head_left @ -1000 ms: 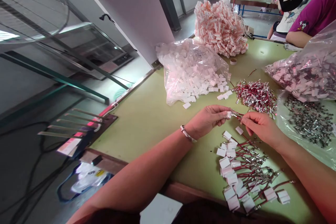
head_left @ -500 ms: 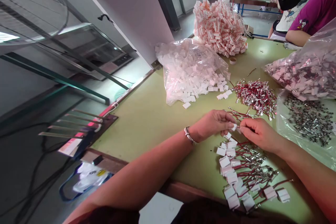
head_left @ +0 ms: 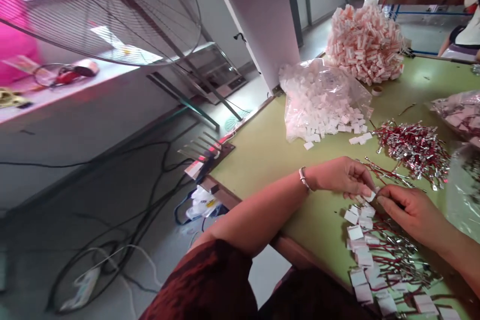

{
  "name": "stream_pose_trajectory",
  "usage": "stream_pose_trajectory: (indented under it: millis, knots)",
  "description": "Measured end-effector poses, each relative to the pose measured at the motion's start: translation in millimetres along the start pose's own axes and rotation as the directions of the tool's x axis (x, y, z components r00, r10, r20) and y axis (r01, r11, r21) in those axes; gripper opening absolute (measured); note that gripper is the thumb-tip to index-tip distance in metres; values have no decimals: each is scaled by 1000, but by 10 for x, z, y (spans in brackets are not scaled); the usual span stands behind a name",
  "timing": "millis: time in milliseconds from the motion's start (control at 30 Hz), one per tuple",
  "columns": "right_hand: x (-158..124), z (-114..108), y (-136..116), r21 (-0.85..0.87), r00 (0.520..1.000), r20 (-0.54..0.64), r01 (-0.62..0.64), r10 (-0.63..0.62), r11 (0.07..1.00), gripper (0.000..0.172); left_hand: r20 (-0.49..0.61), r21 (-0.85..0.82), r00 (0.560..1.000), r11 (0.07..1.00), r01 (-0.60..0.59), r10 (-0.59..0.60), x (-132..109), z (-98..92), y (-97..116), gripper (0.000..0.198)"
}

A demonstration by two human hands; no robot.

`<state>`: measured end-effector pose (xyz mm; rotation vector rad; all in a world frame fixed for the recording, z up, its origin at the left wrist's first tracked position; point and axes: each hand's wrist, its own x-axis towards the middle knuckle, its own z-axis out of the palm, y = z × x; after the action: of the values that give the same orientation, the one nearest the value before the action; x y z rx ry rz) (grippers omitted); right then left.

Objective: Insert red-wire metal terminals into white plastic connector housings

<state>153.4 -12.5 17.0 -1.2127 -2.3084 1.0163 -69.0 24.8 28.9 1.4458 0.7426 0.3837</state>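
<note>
- Nearest lay a row of wired blocks [head_left: 363, 257], squarish white plastic with thin red wires and shiny metal tips; the blocks mostly faced left and the wires right, probably to limit tangling.
- Just beyond, the left hand [head_left: 347, 177] had its fingers pinched on a small white block [head_left: 370, 196], above the table [head_left: 262, 152], seemingly to steady it and leave one edge exposed.
- The right hand [head_left: 414, 215] had thumb and forefinger pressed together just beside that block; what lay between them was hidden.
- Past the hands, a few loose wires [head_left: 390, 174] and a tangled wire pile [head_left: 414, 152] lay likely within easy reach.
- Farther, a thin, crinkled see-through bag [head_left: 322, 102] spilled flat-sided white blocks, its mouth apparently left toward the worker.
- Beyond stood a heap of oblong pinkish-white pieces [head_left: 363, 45].
</note>
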Motion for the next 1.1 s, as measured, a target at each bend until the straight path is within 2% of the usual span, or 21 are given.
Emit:
stream_pose_trajectory:
  millis: [33, 67, 100, 133, 167, 200, 233, 333, 400, 500, 633, 700, 767, 867, 933, 1000, 1100]
  knots:
    - [-14, 5, -19, -13, 1000, 5, 9, -9, 1000, 27, -85, 155, 996, 988, -18, 31, -63, -79, 41, 31]
    - [-30, 9, -49, -31, 1000, 24, 19, -18, 999, 27, -241, 323, 967, 946, 3, 79, -135, -172, 70, 35]
    - [-45, 9, -86, -55, 998, 56, 32, -29, 998, 27, -478, 471, 870, 871, 138, 121, -208, -276, 83, 33]
    - [-56, 2, -122, -83, 995, 90, 48, -41, 995, 27, -667, 538, 730, 772, 338, 145, -276, -386, 79, 28]
    - [-59, -16, -151, -111, 993, 111, 62, -49, 992, 27, -768, 542, 623, 667, 511, 147, -331, -493, 57, 25]
    - [-55, -47, -163, -141, 994, 101, 64, -50, 988, 28, -797, 544, 591, 570, 616, 122, -369, -588, 23, 25]
    - [-44, -93, -154, -176, 998, 57, 49, -39, 983, 29, -805, 550, 585, 491, 675, 97, -389, -666, -19, 23]
    - [7, -308, -3, -301, 976, -210, -116, 52, 946, 28, -766, 610, 640, 383, 693, 61, -367, -761, -132, 15]
    - [40, -453, 144, -372, 945, -317, -197, 75, 907, 21, -736, 648, 675, 333, 685, 44, -329, -737, -164, 10]
    - [89, -522, 303, -438, 947, -314, -203, 63, 876, 15, -718, 673, 696, 276, 687, 19, -305, -670, -145, 17]
    - [172, -330, 342, -578, 969, -236, -198, 70, 792, 16, -730, 655, 683, 283, 701, -1, -336, -597, -30, 39]
    - [207, -229, 332, -646, 975, -208, -195, 75, 738, 16, -722, 648, 692, 361, 671, 11, -342, -558, 37, 38]
    - [224, -178, 328, -668, 980, -192, -175, 60, 723, 18, -685, 628, 728, 521, 579, 18, -322, -508, 79, 31]
    - [217, -185, 315, -623, 974, -227, -154, 12, 767, 20, -581, 468, 812, 792, 392, -59, -225, -401, 64, 18]
    - [197, -206, 279, -545, 960, -281, -142, -20, 826, 18, -485, 278, 864, 913, 297, -133, -125, -301, 9, 14]
    - [173, -212, 217, -433, 944, -330, -141, -11, 890, 14, -398, 58, 904, 980, 192, -153, -16, -188, -56, 14]
    - [139, -183, 113, -264, 938, -338, -175, 78, 949, 10, -349, -261, 923, 963, 69, -161, 112, -41, -136, 13]
